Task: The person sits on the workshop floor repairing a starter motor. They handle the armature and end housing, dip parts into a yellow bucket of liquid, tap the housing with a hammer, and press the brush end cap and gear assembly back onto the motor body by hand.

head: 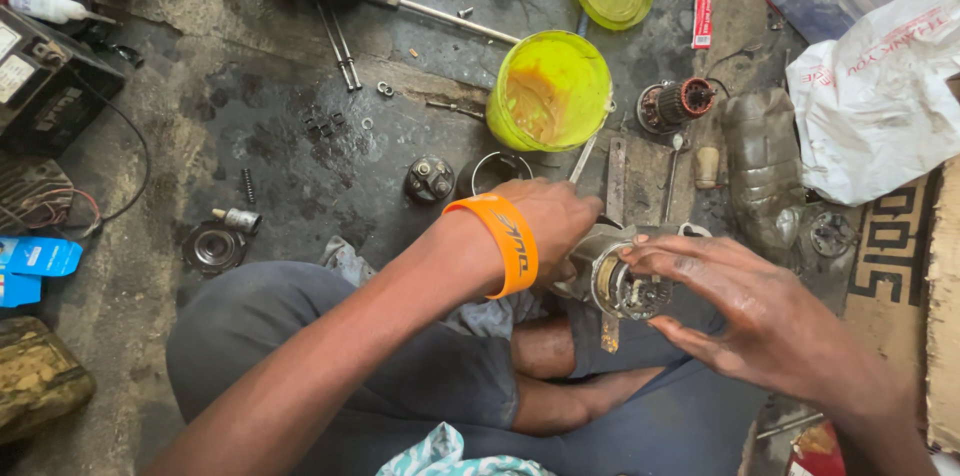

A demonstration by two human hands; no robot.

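A: What's in hand?
B: Left hand (pixel 545 226) wraps around a greasy motor housing (pixel 622 281) above the lap, right hand (pixel 745 311) fingers spread, tips touching its gear end.
A: Beyond that?
B: Yellow tub (pixel 550 91) on the floor, armature (pixel 675 104) just beside it.

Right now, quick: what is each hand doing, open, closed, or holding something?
Left hand: closed around the metal motor housing, holding it.
Right hand: open, fingers spread, fingertips touching the housing's open end.
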